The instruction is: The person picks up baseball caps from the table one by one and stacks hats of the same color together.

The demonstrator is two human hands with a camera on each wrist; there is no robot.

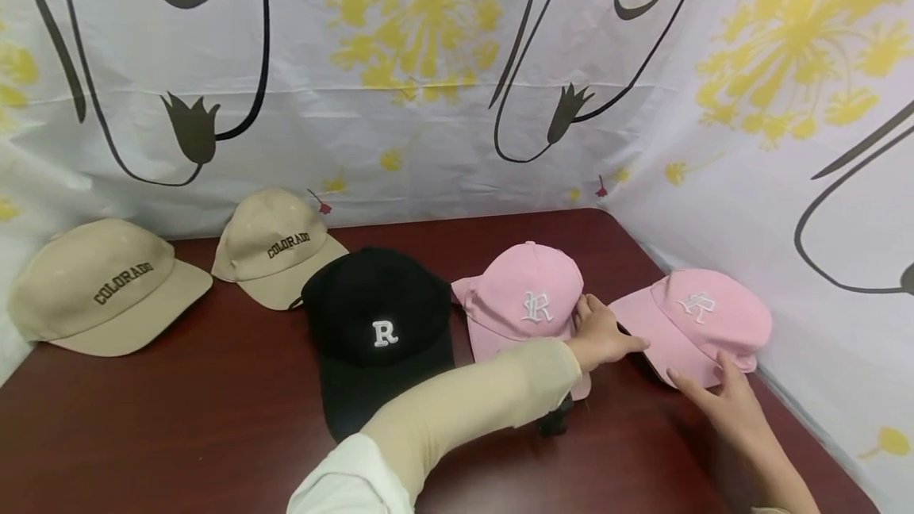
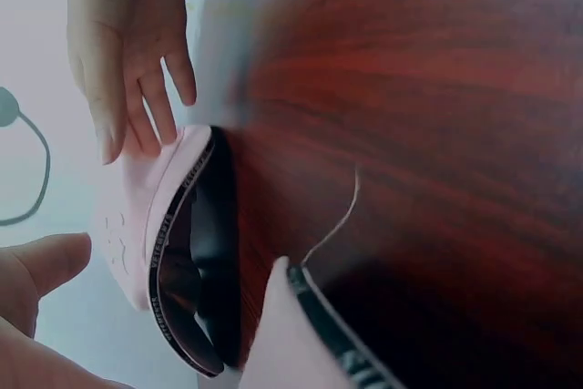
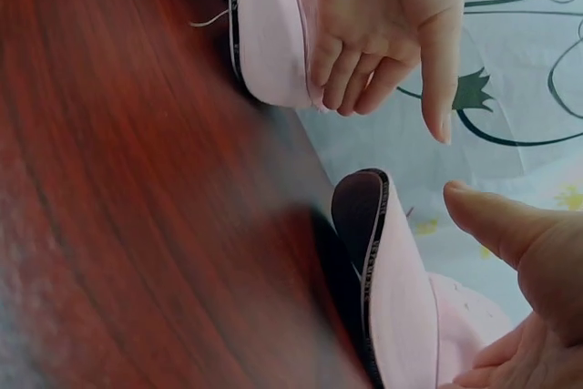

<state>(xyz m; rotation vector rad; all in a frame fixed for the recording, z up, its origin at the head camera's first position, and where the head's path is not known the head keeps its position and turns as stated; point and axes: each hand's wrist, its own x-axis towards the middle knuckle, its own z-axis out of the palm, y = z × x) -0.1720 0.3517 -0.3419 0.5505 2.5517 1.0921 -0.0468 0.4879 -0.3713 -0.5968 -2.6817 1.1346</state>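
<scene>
Two pink caps with white letters lie on the right part of the table. The inner pink cap has my left hand at its right side, fingertips against the crown. That hand's thumb stretches toward the brim of the outer pink cap. My right hand is at the near side of the outer cap, thumb and fingers spread apart, fingertips right at the crown's edge. In the left wrist view, the outer cap's raised brim shows a dark printed edge. Both hands have extended, relaxed fingers.
A black cap with a white R sits left of the inner pink cap, partly behind my left sleeve. Two beige COLORADO caps, one large and one smaller, lie farther left. A patterned curtain borders the dark red table.
</scene>
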